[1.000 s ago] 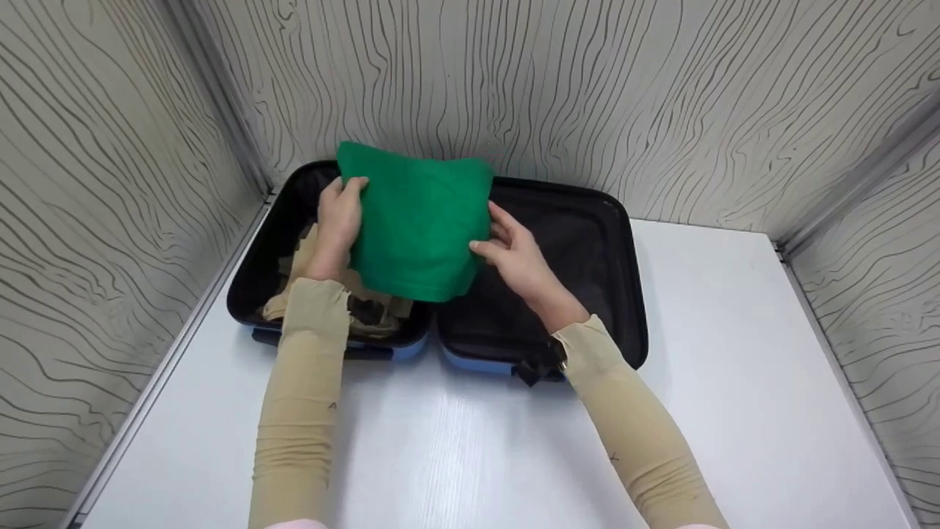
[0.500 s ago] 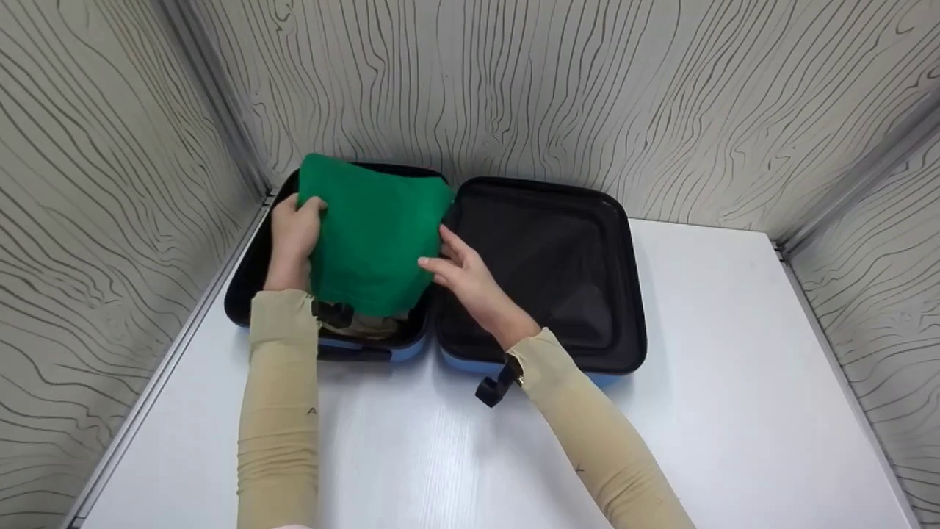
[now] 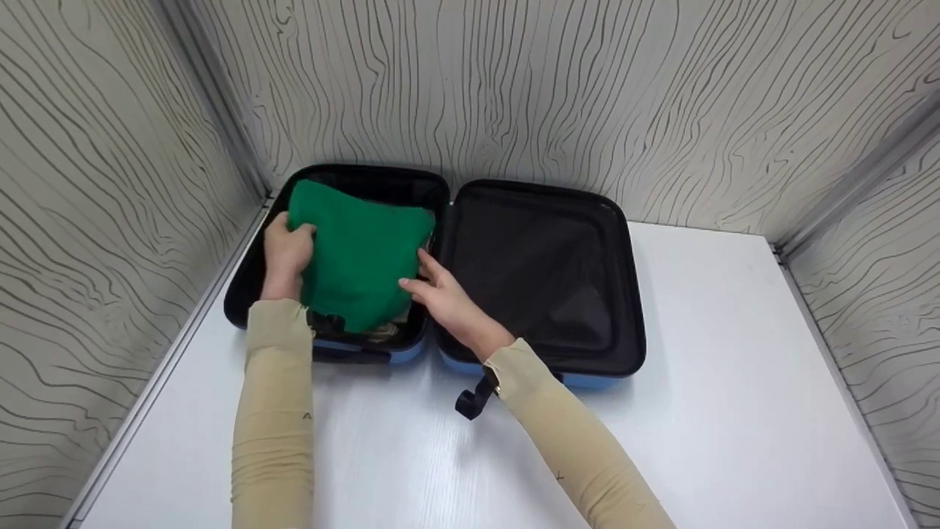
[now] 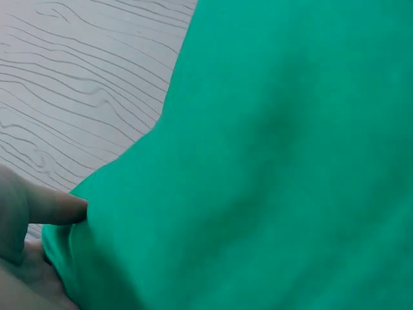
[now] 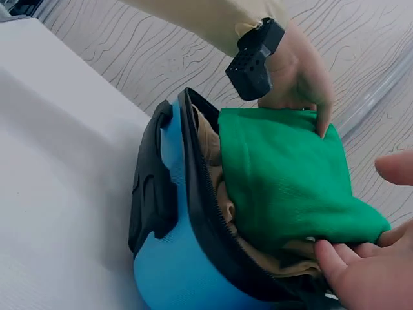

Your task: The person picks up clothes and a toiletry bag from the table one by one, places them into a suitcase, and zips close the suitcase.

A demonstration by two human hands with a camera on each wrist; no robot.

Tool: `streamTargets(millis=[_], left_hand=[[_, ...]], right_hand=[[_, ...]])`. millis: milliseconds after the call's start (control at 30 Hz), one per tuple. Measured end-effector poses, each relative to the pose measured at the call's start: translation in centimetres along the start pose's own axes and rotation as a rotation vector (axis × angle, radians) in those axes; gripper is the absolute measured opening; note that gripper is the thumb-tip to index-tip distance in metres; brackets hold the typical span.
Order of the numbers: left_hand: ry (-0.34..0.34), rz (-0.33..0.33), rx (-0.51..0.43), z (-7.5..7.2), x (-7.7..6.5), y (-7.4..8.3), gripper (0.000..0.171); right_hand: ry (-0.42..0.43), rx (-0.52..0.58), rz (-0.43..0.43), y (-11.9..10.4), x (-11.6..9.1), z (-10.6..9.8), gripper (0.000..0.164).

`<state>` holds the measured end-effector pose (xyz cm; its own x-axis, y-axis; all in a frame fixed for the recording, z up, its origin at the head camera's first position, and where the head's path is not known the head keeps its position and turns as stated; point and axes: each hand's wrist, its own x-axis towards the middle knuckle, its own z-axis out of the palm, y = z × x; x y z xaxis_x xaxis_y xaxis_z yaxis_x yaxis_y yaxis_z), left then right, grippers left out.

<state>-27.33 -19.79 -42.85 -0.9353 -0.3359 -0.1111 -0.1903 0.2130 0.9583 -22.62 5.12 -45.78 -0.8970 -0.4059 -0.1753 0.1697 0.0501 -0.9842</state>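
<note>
A folded green cloth point(image 3: 360, 253) lies over the left half of an open suitcase point(image 3: 435, 323), tilted, with its near edge low in the case. My left hand point(image 3: 288, 250) pinches its left side, thumb on top; the left wrist view shows the thumb point(image 4: 61, 208) pressing on the fabric. At the opposite edge is my right hand point(image 3: 448, 301). Its fingers point(image 5: 330, 261) touch the cloth from beneath, while the thumb point(image 5: 395, 169) is raised apart from it. Tan fabric point(image 5: 210, 145) shows in the case under the green cloth.
The suitcase's right half point(image 3: 540, 272), lined in black, lies open beside the left one. Its blue shell point(image 5: 187, 258) has a black handle point(image 5: 151, 187). The white table point(image 3: 734, 367) extends to the right and front. Patterned panels point(image 3: 514, 88) stand behind and at both sides.
Both hands have moved left and toward me with the green cloth, lowering it from above the middle of the suitcase into its left half. The right half is now uncovered.
</note>
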Motion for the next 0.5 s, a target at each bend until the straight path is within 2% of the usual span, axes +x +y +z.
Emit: streamTargets(millis=[100,267,400,500], left_hand=[[-0.019,-0.008,0.035,0.2,0.3,-1.3,0.033],[-0.087,-0.045,0.099,0.2,0.6,-3.0,0.048],[-0.090,-0.085,0.193,0.1,0.7,-3.6,0.062],[-0.074,-0.129,0.301,0.2,0.7,-3.8,0.072]], right_hand=[[-0.004,-0.080,0.045,0.4,0.0,0.2,0.081],[-0.001,-0.213,0.047,1.0,0.0,0.5,0.082],[0.016,-0.293,0.036,1.1,0.3,0.6,0.084],[0.003,-0.320,0.038,1.3,0.3,0.9,0.087]])
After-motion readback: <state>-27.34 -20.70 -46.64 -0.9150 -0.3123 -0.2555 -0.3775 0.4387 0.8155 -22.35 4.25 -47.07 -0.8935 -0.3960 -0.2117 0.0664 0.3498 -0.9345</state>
